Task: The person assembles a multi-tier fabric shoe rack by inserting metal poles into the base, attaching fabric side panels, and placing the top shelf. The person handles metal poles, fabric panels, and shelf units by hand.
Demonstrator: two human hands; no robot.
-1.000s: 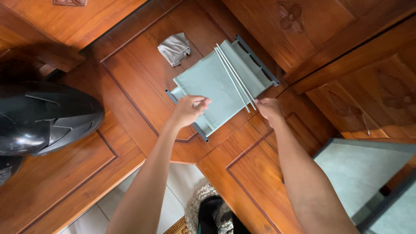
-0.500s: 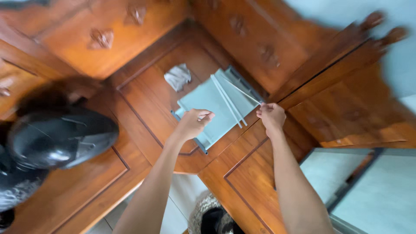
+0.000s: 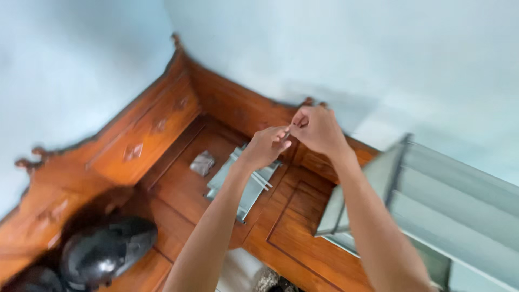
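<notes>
Your left hand (image 3: 266, 147) and right hand (image 3: 319, 130) meet above wooden furniture top (image 3: 292, 227), fingertips pinching thin pale rod (image 3: 287, 133) between them. Rod short in view, axis roughly 2-to-8 o'clock; rest hidden by fingers, blurred. Grey panel (image 3: 246, 184) with loose rods lies at 7 o'clock, below hands. Black helmet (image 3: 105, 251) far at 8 o'clock.
</notes>
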